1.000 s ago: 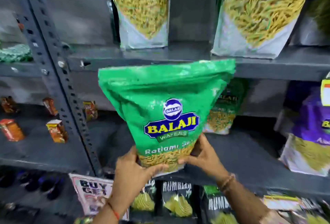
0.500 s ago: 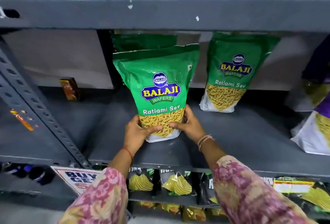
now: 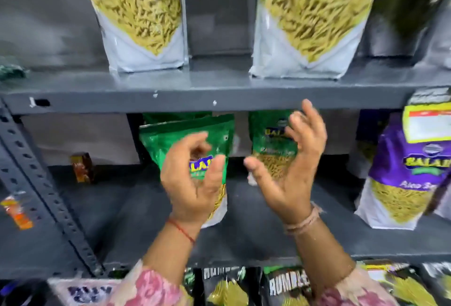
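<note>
A green Balaji snack bag stands upright on the grey middle shelf. Both hands hover in front of it, clear of the bag. My left hand has loosely curled fingers and holds nothing; it covers the bag's lower half. My right hand is raised with its palm turned inward and fingers spread, also holding nothing. A second green bag stands further back, partly hidden by my right hand.
Two large green-and-white bags stand on the upper shelf. A purple bag stands at the right. A small brown box sits at the back left. A perforated upright runs down the left. Dark chip packets hang below.
Both hands have let go of the green bag and pulled back toward me, rising in front of it. The bag stays standing on the shelf. The view has tilted up.
</note>
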The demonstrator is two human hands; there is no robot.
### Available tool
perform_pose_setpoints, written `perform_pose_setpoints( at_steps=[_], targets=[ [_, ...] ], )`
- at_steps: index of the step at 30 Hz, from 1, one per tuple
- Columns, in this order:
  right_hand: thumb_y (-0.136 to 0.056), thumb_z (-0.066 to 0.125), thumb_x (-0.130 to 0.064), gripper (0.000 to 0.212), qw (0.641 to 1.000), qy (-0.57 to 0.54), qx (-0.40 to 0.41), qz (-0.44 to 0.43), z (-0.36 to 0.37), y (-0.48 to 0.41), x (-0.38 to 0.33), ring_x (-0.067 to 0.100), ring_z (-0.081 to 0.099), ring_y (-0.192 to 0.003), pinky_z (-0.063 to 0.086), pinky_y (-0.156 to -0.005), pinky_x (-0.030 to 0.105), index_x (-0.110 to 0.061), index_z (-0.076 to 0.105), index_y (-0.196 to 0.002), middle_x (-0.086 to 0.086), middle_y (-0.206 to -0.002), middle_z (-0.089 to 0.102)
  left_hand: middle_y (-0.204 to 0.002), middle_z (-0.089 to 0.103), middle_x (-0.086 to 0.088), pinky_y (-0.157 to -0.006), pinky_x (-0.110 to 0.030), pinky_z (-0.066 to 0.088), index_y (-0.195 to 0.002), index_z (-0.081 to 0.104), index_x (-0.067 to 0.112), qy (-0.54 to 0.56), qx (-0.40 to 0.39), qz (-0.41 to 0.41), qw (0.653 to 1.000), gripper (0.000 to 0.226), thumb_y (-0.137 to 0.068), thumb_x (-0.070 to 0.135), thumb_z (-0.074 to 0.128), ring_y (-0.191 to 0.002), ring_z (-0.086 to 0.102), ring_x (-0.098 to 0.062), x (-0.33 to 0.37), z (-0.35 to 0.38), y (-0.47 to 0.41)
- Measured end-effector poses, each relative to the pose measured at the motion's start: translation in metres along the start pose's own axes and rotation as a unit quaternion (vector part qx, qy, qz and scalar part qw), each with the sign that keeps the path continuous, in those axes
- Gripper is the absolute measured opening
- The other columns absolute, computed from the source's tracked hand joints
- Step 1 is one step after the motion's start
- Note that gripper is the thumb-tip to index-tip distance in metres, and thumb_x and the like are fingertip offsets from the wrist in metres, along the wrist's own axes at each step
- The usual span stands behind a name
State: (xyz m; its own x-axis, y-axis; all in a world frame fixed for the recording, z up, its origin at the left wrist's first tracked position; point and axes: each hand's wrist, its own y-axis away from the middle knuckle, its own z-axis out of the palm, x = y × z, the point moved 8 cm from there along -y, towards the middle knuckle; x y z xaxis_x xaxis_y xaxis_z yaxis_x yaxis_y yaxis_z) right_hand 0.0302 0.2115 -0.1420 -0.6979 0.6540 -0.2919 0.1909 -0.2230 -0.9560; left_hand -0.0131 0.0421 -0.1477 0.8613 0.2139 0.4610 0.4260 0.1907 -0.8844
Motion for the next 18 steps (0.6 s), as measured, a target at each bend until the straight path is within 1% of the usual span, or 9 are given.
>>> perform_pose_setpoints(
  at_steps=[3, 6, 8, 10, 11, 12, 14, 16, 18],
  targets=[
    [-0.085, 0.059, -0.045, 0.060, 0.995, 0.029, 0.086, -0.038, -0.039, -0.066, -0.025, 0.033, 0.044, -0.126, 0.053, -0.086, 0.048, -0.002, 0.041, -0.124, 0.022, -0.135, 0.035, -0.086, 0.053, 0.010, -0.070, -0.020, 0.044, -0.101, 0.055, 0.021, 0.079, 0.032, 0.049, 0.995, 0.041, -0.085, 0.058, 0.047, -0.076, 0.055, -0.016, 0.054, 0.033, -0.062],
    [-0.082, 0.061, -0.048, 0.066, 0.980, 0.149, 0.132, -0.024, -0.068, -0.125, -0.026, 0.038, 0.051, -0.115, 0.046, -0.096, 0.051, 0.004, 0.050, -0.121, 0.024, -0.123, 0.053, -0.092, 0.051, 0.001, -0.071, -0.015, 0.044, -0.105, 0.051, 0.018, 0.097, 0.019, 0.007, 0.995, 0.046, -0.077, 0.053, 0.062, -0.080, 0.053, -0.015, 0.074, 0.068, -0.113],
    [-0.071, 0.068, -0.057, 0.085, 0.977, 0.172, 0.078, 0.099, -0.071, -0.162, 0.010, 0.030, 0.048, -0.120, 0.038, -0.104, 0.040, 0.001, 0.044, -0.127, 0.017, -0.126, 0.051, -0.119, 0.050, -0.009, -0.092, -0.024, 0.043, -0.123, 0.046, 0.010, 0.034, -0.067, -0.097, 0.992, 0.065, -0.074, 0.045, 0.071, -0.108, 0.052, -0.024, 0.051, 0.103, -0.141],
    [-0.059, 0.081, -0.049, 0.097, 0.961, 0.044, -0.050, 0.268, -0.054, -0.175, 0.055, 0.017, 0.049, -0.117, 0.037, -0.105, 0.030, -0.004, 0.038, -0.133, 0.006, -0.127, 0.051, -0.143, 0.043, -0.009, -0.105, -0.033, 0.039, -0.137, 0.035, 0.010, 0.070, -0.197, -0.252, 0.945, 0.098, -0.059, 0.048, 0.081, -0.129, 0.044, -0.023, 0.020, 0.134, -0.147],
    [-0.053, 0.087, -0.044, 0.102, 0.939, -0.035, -0.101, 0.326, -0.042, -0.173, 0.069, 0.017, 0.053, -0.116, 0.040, -0.107, 0.034, -0.004, 0.039, -0.133, 0.005, -0.128, 0.054, -0.141, 0.048, -0.008, -0.101, -0.033, 0.045, -0.137, 0.037, 0.010, 0.128, -0.247, -0.304, 0.911, 0.110, -0.047, 0.050, 0.085, -0.128, 0.048, -0.021, 0.012, 0.146, -0.143],
    [-0.049, 0.090, -0.038, 0.101, 0.923, -0.086, -0.130, 0.353, -0.034, -0.171, 0.077, 0.019, 0.058, -0.113, 0.043, -0.107, 0.039, -0.004, 0.041, -0.131, 0.008, -0.126, 0.059, -0.133, 0.057, -0.007, -0.091, -0.029, 0.051, -0.133, 0.043, 0.008, 0.177, -0.280, -0.326, 0.885, 0.110, -0.041, 0.047, 0.088, -0.120, 0.056, -0.021, 0.009, 0.153, -0.139],
    [-0.056, 0.089, -0.018, 0.080, 0.922, -0.107, -0.136, 0.345, -0.031, -0.167, 0.077, 0.022, 0.063, -0.106, 0.049, -0.101, 0.041, -0.002, 0.048, -0.123, 0.010, -0.117, 0.065, -0.112, 0.067, -0.006, -0.074, -0.020, 0.053, -0.121, 0.054, 0.003, 0.207, -0.300, -0.328, 0.872, 0.077, -0.056, 0.031, 0.086, -0.104, 0.065, -0.021, 0.008, 0.157, -0.133],
    [-0.060, 0.085, -0.006, 0.062, 0.934, -0.107, -0.096, 0.327, -0.039, -0.164, 0.068, 0.018, 0.065, -0.095, 0.055, -0.090, 0.032, -0.003, 0.053, -0.114, 0.005, -0.104, 0.067, -0.097, 0.067, -0.003, -0.061, -0.013, 0.051, -0.107, 0.059, 0.006, 0.187, -0.275, -0.305, 0.892, 0.040, -0.072, 0.015, 0.075, -0.089, 0.065, -0.016, 0.016, 0.149, -0.131],
    [-0.058, 0.085, -0.004, 0.056, 0.944, -0.121, -0.070, 0.298, -0.049, -0.163, 0.055, 0.012, 0.066, -0.087, 0.057, -0.083, 0.027, -0.008, 0.055, -0.104, 0.001, -0.096, 0.067, -0.092, 0.066, 0.002, -0.062, -0.014, 0.050, -0.097, 0.060, 0.012, 0.183, -0.249, -0.272, 0.912, 0.030, -0.072, 0.014, 0.076, -0.087, 0.064, -0.015, 0.029, 0.138, -0.132]
  ],
)
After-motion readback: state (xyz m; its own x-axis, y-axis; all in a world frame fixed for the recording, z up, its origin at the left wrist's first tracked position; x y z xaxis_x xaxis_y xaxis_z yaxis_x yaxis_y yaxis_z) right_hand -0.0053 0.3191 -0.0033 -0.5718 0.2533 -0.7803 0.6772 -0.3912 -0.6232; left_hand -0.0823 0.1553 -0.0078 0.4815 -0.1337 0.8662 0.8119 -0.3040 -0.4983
